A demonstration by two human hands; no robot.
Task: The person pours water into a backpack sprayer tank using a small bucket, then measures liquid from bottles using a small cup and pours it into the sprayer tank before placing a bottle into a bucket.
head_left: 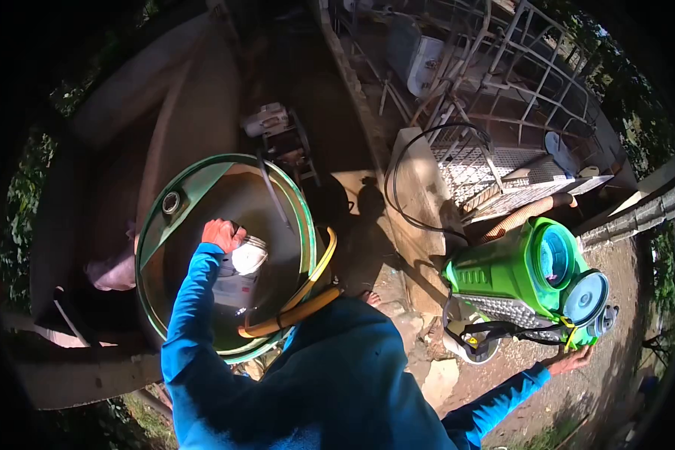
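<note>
My left hand reaches into a large green-rimmed drum with its fingers closed on a white plastic jug. The jug is tilted in the drum, and its lower part looks to be in the water. On the right, a green backpack sprayer stands with its round mouth uncovered, showing a blue strainer. The round lid hangs beside the mouth. My right hand grips the sprayer's near edge, close to a black strap; part of its fingers is hidden.
A yellow hose hangs over the drum's near rim. Behind the drum stands a motor pump. A black hose loops over a concrete wall. A white bucket sits beside the sprayer, with metal frames farther back. A pig shows at left.
</note>
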